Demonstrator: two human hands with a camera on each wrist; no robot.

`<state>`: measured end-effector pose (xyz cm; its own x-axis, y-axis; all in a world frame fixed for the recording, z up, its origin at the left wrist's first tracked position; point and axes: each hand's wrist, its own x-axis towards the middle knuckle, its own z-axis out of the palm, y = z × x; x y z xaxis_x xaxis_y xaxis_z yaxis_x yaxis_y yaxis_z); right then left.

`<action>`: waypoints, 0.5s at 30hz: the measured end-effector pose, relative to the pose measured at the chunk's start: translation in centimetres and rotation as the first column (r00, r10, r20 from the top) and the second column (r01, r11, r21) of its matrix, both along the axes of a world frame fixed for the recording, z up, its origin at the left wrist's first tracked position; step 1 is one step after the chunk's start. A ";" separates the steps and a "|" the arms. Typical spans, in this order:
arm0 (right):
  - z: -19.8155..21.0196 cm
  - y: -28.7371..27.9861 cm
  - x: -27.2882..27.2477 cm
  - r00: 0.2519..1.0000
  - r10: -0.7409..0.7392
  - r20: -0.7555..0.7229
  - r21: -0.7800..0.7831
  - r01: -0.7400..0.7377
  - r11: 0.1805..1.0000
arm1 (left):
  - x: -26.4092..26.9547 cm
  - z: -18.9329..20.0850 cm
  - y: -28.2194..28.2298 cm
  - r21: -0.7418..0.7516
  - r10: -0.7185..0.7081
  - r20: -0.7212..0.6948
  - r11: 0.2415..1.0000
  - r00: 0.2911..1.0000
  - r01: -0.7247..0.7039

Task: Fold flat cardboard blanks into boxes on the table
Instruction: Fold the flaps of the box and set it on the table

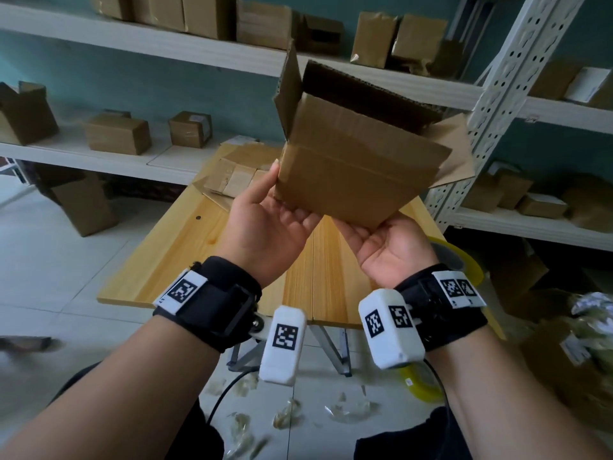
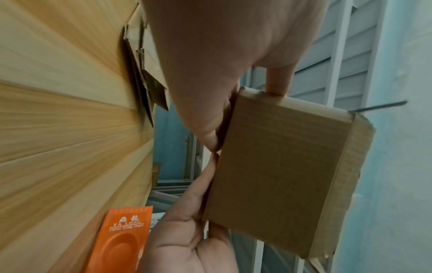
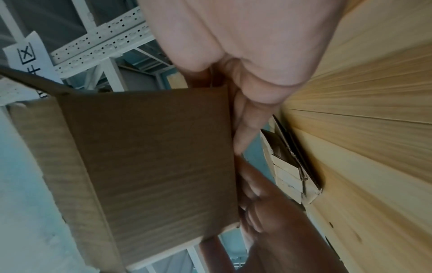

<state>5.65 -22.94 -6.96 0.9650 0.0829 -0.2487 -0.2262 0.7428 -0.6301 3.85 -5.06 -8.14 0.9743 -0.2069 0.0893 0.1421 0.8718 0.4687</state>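
Note:
A brown cardboard box is held up in the air over the wooden table, tilted, with its top flaps standing open. My left hand grips its lower left corner, thumb on the near face and fingers beneath. My right hand grips the bottom edge from below, palm up. In the left wrist view the left hand pinches the box at a corner. In the right wrist view the right hand lies along the edge of the box.
Several flat cardboard blanks lie at the table's far end. A yellow tape roll sits at the table's right edge, an orange packet near it. White shelves with folded boxes stand behind and to the right. Tape scraps litter the floor.

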 end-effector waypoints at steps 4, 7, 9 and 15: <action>-0.3 0.1 0.0 0.992 -0.124 -0.035 -0.049 0.122 0.991 | 0.0 0.0 -0.3 0.056 0.014 -0.056 0.998 0.998 -0.011; -0.7 0.3 0.2 0.980 -0.186 -0.075 -0.088 0.179 0.980 | 0.2 -0.1 -0.9 0.168 0.073 -0.063 0.984 0.995 -0.062; -1.0 0.5 0.3 0.975 -0.205 -0.084 -0.097 0.196 0.976 | 0.1 -0.1 -1.3 0.228 0.116 -0.061 0.968 0.991 -0.100; -1.3 0.8 0.3 0.978 -0.211 0.005 -0.139 0.209 0.968 | 0.1 -0.1 -1.6 0.264 0.182 -0.035 0.950 0.983 -0.166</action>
